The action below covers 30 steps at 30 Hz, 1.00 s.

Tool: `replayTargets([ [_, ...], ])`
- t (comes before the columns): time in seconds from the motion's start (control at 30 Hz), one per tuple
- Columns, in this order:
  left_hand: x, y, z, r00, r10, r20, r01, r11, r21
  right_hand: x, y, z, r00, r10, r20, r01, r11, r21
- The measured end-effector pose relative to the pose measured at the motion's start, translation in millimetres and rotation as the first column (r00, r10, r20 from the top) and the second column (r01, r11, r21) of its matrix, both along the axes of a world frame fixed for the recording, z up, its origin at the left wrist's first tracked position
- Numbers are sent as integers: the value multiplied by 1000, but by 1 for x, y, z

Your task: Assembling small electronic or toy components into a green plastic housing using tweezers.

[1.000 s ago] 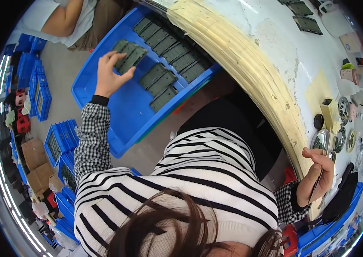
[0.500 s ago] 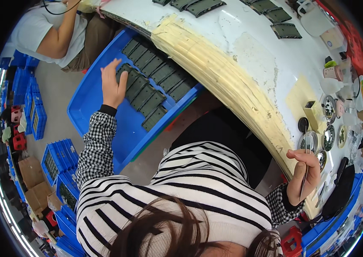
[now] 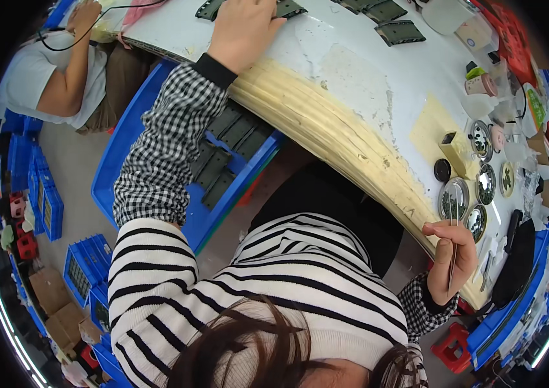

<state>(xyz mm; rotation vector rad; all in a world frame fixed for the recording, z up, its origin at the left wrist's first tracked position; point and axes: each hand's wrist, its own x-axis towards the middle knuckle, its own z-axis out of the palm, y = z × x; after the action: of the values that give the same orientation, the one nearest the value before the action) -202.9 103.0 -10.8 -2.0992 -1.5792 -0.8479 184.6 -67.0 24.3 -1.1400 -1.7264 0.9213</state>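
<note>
Over the far part of the white table (image 3: 345, 68), my left hand (image 3: 243, 32) lies across dark green rectangular pieces (image 3: 290, 8), its thumb held apart. The top edge of the picture cuts off its fingertips, and nothing shows in its grip. My right hand (image 3: 453, 255) is closed around thin metal tweezers (image 3: 454, 216) at the table's right edge, the tips pointing away toward a round metal dish (image 3: 453, 198) of small dark bits. Below my left forearm, a blue bin (image 3: 114, 169) holds rows of similar dark green pieces (image 3: 248, 136), partly hidden by my checked sleeve.
More dark green pieces (image 3: 400, 32) lie at the table's far side. Several small dishes, a yellow box (image 3: 461, 155) and a black lid (image 3: 442, 170) crowd the right. Cream padding (image 3: 332, 126) lines the near edge. A co-worker (image 3: 61, 81) sits at far left; blue crates (image 3: 87, 265) stand below.
My left hand has moved from above the blue bin up and right onto the dark green pieces on the table. My right hand keeps the tweezers. The whole view has shifted slightly.
</note>
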Motion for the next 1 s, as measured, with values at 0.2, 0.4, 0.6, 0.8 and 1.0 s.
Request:
replayTargets([
  [0.2, -68, -102, 2, 952, 114, 284, -128, 991, 31, -5, 4, -4, 998, 34, -50, -34, 999, 1],
  [0.4, -191, -187, -79, 890, 444, 107, -407, 877, -255, -13, 9, -8, 992, 109, -63, -109, 994, 18],
  [0.6, -228, -202, -146, 840, 537, 83, -488, 813, -318, -15, 2, -5, 991, 109, -84, -107, 994, 17],
  [0.8, -241, -194, -159, 682, 635, 363, -404, 741, -537, -8, 4, -5, 991, 114, -69, -112, 993, 26],
  [1.0, -101, -99, -55, 845, 269, 463, -307, 952, 6, -7, 2, -9, 989, 51, -138, -64, 994, -88],
])
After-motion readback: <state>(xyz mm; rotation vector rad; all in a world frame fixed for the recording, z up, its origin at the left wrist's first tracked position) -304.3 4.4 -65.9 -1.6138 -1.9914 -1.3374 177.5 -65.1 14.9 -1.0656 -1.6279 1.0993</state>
